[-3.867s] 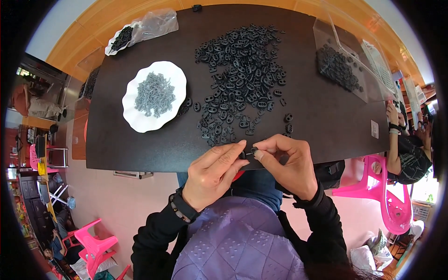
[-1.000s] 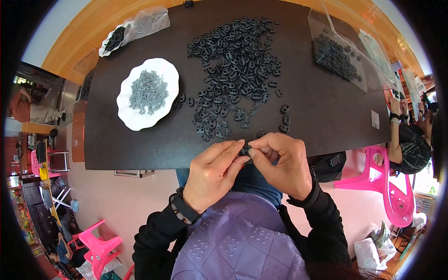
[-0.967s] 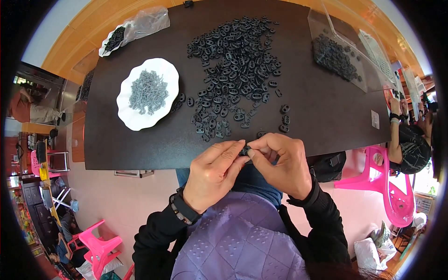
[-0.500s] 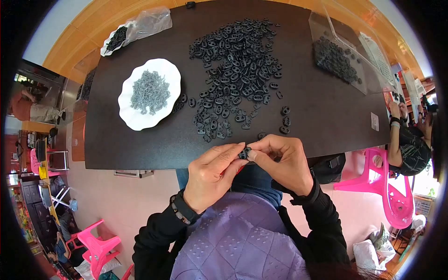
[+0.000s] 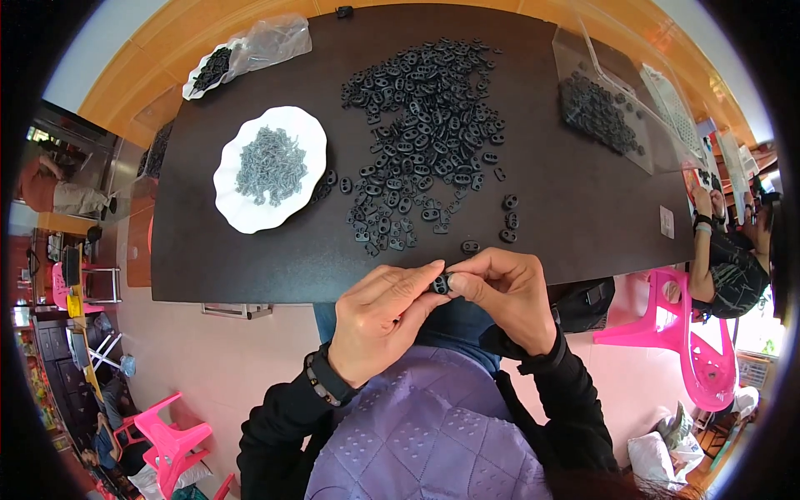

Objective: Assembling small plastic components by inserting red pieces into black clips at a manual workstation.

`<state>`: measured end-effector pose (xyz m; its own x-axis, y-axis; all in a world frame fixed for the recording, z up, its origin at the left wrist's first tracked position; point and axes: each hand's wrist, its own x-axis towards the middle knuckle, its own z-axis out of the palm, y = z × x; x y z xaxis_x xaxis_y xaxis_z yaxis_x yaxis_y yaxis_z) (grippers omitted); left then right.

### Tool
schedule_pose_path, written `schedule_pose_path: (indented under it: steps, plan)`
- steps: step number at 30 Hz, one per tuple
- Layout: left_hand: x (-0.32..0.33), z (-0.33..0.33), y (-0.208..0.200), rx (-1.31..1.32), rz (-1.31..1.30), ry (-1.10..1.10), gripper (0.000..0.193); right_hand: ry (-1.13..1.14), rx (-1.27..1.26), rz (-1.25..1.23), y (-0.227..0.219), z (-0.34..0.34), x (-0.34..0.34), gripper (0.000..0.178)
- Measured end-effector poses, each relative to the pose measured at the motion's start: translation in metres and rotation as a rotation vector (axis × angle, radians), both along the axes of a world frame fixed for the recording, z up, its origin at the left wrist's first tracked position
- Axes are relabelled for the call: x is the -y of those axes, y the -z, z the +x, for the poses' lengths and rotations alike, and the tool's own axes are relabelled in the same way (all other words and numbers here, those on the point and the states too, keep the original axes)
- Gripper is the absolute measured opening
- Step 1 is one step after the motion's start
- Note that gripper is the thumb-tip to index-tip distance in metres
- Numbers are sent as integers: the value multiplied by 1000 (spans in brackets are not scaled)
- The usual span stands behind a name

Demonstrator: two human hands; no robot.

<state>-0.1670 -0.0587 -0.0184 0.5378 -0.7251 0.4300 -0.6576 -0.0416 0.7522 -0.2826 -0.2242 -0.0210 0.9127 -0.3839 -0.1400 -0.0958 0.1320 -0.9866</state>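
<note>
My left hand (image 5: 379,321) and my right hand (image 5: 504,296) meet at the near edge of a dark table (image 5: 567,212), fingertips pinched together on one small black plastic piece (image 5: 441,284). A wide heap of the same black pieces (image 5: 421,125) lies spread on the table just beyond my hands. To the left of the heap stands a white plate (image 5: 242,212) holding several small grey metal parts (image 5: 271,164).
A clear plastic bag with black pieces (image 5: 596,112) lies at the far right, another bag with black pieces (image 5: 246,54) at the far left corner. A person (image 5: 729,258) sits at the table's right end. Pink plastic chairs (image 5: 696,350) stand on the floor.
My hands stay pinched together on the small black piece at the table's near edge, with only slight shifts of the fingers. The heap and the plate have not moved.
</note>
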Motion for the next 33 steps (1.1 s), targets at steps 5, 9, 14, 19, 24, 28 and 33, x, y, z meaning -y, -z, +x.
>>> schedule_pose_path:
  steps: [5,9,14,19,24,28,33]
  plan:
    - [-1,-1,1,-8,5,-4,43,48,5,12,0,-3,-7,13]
    - [-1,-2,0,21,7,6,42,54,6,12,1,-5,-9,13]
    - [-1,-5,-1,23,-3,13,42,66,-12,-10,-2,-7,-11,12]
    - [-1,-4,0,61,-10,3,43,90,-19,-40,-4,-7,-14,13]
    - [-2,-4,0,49,-10,0,42,31,-56,30,-8,-5,-8,14]
    - [-4,-6,-1,42,-9,-2,41,-5,-25,70,-4,-5,-4,17]
    - [-4,-4,-5,76,-47,10,42,-185,-87,255,-1,-3,9,26]
